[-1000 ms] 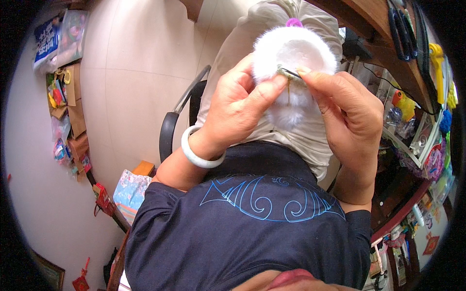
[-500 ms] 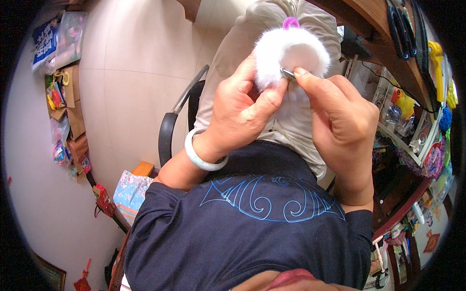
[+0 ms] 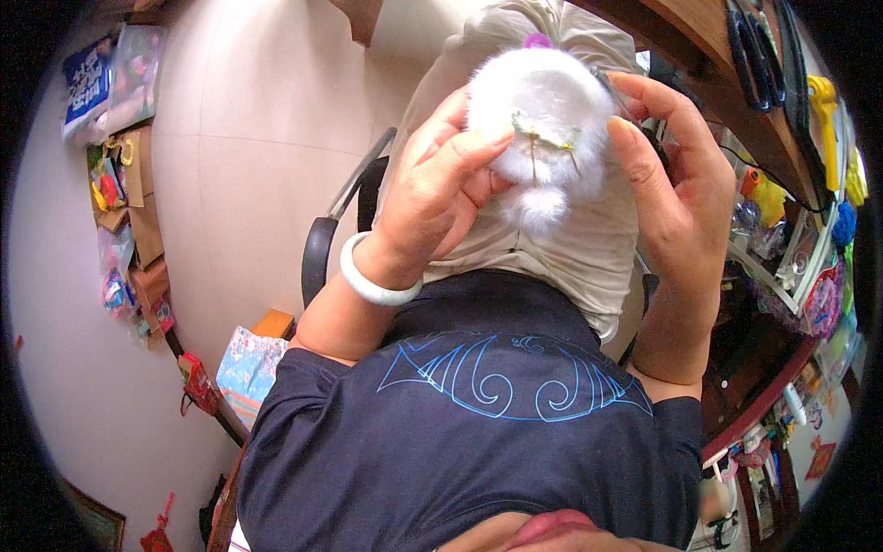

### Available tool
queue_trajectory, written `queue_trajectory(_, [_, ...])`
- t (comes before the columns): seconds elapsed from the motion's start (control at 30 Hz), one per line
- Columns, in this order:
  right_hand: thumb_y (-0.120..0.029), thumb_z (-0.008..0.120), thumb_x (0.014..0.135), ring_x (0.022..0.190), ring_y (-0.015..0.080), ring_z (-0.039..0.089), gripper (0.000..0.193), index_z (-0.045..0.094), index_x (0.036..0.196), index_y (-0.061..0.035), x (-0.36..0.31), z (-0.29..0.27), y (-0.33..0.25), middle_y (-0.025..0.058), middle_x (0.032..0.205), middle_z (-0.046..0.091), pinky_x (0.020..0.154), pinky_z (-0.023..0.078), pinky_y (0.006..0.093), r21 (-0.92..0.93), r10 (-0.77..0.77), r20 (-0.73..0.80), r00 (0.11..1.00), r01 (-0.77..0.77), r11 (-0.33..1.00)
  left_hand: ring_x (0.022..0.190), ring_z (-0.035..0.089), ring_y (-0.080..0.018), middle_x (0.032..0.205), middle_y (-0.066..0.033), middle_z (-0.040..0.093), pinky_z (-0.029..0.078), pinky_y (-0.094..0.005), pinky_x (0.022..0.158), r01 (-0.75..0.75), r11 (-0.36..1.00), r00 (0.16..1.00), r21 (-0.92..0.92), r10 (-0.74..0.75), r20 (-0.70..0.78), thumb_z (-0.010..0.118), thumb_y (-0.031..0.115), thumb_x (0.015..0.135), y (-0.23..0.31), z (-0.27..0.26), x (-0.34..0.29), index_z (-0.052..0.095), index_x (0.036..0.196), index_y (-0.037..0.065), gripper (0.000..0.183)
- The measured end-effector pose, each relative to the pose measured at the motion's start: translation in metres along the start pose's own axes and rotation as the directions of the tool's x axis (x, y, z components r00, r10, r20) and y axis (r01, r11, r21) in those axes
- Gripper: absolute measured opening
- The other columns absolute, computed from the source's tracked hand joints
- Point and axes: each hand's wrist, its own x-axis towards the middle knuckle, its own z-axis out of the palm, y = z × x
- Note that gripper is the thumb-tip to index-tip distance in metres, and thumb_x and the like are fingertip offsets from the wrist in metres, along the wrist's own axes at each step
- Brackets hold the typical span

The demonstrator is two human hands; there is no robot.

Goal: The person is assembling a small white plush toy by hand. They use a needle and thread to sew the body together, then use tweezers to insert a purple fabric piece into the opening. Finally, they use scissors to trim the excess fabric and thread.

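A round, white fluffy piece (image 3: 543, 87) with a smooth hollow is held up over my lap. A small purple loop (image 3: 537, 41) stands at its far edge. Across its near side runs a thin gold-and-green trim (image 3: 543, 138) with short strands, and a white pompom (image 3: 536, 210) hangs below. My left hand (image 3: 437, 184), wearing a pale bangle (image 3: 372, 276), grips the fluffy piece from its left side, thumb on the near rim. At the right edge my right hand (image 3: 676, 166) has thumb and index finger around a slim dark metal piece (image 3: 602, 79), partly hidden; its exact kind is unclear.
A black chair armrest (image 3: 319, 248) is left of my legs. Above right juts a wooden table edge (image 3: 681, 37), with black-handled tools (image 3: 754, 60) and a yellow tool (image 3: 823, 120) hanging there. A white rack (image 3: 782, 285) with bags stands at the right.
My right hand has moved from the hollow's near rim out to the fluffy piece's right edge, thumb and index wider apart. The piece has turned, bringing its trim and pompom into view.
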Motion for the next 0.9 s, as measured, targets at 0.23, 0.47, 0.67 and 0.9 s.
queue_trajectory(0.23, [-0.011,0.067,0.084,0.088,0.0107,0.056,0.031,0.059,0.111,0.0012,-0.007,0.022,0.022,0.0067,0.095,0.062,0.078,0.045,0.0237,0.305,0.108,0.041,0.993,-0.116,0.945,0.095,0.062,-0.0160,0.108,-0.0090,0.061,0.052,-0.0303,0.081,-0.017,0.989,0.997,0.147,0.028,-0.071,0.058,0.016,0.092,-0.009,-0.006,0.005,0.051,0.119,-0.002,0.034])
queue_trajectory(0.47, [-0.008,0.065,0.086,0.092,0.0114,0.058,0.033,0.056,0.115,0.0034,-0.009,0.021,0.017,0.0065,0.101,0.063,0.081,0.046,0.0240,0.484,0.191,0.126,0.973,-0.229,0.845,0.092,0.061,-0.0128,0.103,-0.0077,0.064,0.050,-0.0257,0.080,-0.106,0.968,0.990,0.229,0.125,-0.071,0.060,0.015,0.091,-0.014,-0.002,0.002,0.055,0.114,-0.003,0.030])
queue_trajectory(0.67, [-0.007,0.067,0.084,0.095,0.0119,0.058,0.039,0.054,0.119,0.0043,-0.010,0.022,0.025,0.0071,0.105,0.062,0.084,0.045,0.0249,0.521,0.182,0.124,0.975,-0.220,0.825,0.097,0.058,-0.0125,0.108,-0.0059,0.061,0.048,-0.0261,0.083,0.059,0.994,0.998,0.091,-0.055,-0.040,0.061,0.019,0.091,-0.009,-0.002,0.002,0.052,0.121,-0.002,0.038])
queue_trajectory(0.9, [-0.006,0.067,0.084,0.095,0.0121,0.057,0.039,0.053,0.119,0.0035,-0.013,0.021,0.025,0.0065,0.104,0.062,0.085,0.045,0.0247,0.598,0.238,0.124,0.963,-0.264,0.757,0.097,0.056,-0.0114,0.111,-0.0058,0.060,0.047,-0.0238,0.082,-0.113,0.882,0.992,0.458,0.129,-0.004,0.043,0.037,0.099,-0.020,0.000,0.004,0.051,0.124,0.000,0.045])
